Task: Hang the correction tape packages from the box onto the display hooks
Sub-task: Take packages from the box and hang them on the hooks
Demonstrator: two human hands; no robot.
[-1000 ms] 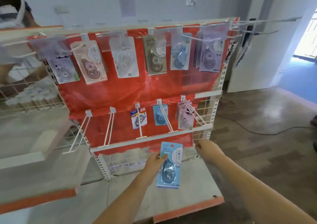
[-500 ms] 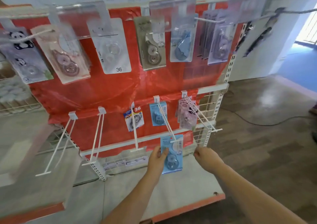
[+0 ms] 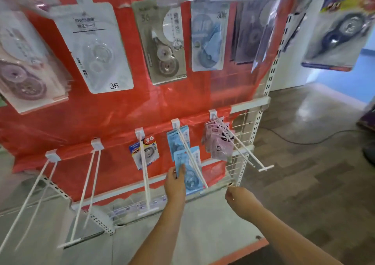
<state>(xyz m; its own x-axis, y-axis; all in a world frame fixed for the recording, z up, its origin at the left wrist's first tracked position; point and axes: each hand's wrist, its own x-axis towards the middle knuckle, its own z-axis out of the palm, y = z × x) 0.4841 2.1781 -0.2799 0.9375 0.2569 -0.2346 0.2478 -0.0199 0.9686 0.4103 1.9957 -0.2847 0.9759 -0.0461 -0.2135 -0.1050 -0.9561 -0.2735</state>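
L hand pinches the blue correction tape package partway along the white display hook, which runs near-right to far-left toward the blue packs at its back; R hand loosely curled, holds nothing, near-right of it.

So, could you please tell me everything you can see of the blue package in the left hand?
The blue package is a flat light-blue card with a clear blister over a round blue tape dispenser. It hangs roughly upright on the white hook, partway along it, in front of a matching package at the back. The left hand pinches its left edge; the right hand is apart from it.
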